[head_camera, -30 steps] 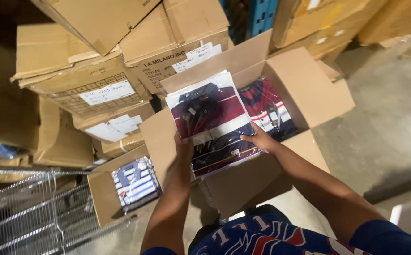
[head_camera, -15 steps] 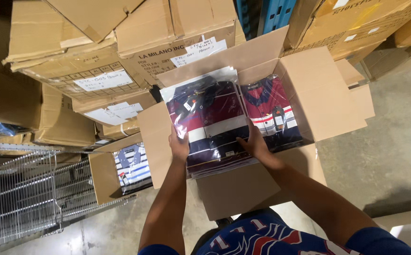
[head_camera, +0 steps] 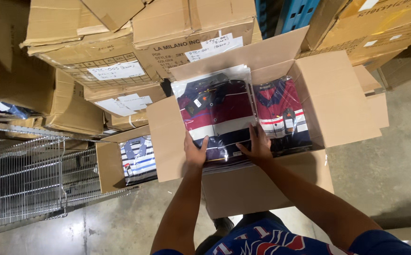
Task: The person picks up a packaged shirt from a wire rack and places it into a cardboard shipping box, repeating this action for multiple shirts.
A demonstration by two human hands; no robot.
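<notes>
Head view: left hand (head_camera: 195, 151) gripped the lower left edge of a bagged shirt stack (head_camera: 217, 118), thumb on top, fingers underneath and hidden. Right hand (head_camera: 257, 147) lay flat on the stack's lower right part, fingers spread and pressing on the clear plastic; not clenched around anything visible. Top shirt was maroon and navy with a white stripe, sealed in a glossy clear bag, small tag near the collar. Stack sat in the left half of an open brown carton (head_camera: 338, 94), flaps folded outward. Just beside it, in the right half, lay a second bagged shirt (head_camera: 281, 111), red with navy and white stripes.

Left of the carton, a smaller open box (head_camera: 108, 163) held a blue-and-white striped bagged shirt (head_camera: 138, 158). Behind, stacked closed cartons (head_camera: 92, 52) carried white rectangular paper labels (head_camera: 115, 71) with handwriting, some peeling. Wire rack (head_camera: 23, 182) at lower left, on concrete floor (head_camera: 385, 170).
</notes>
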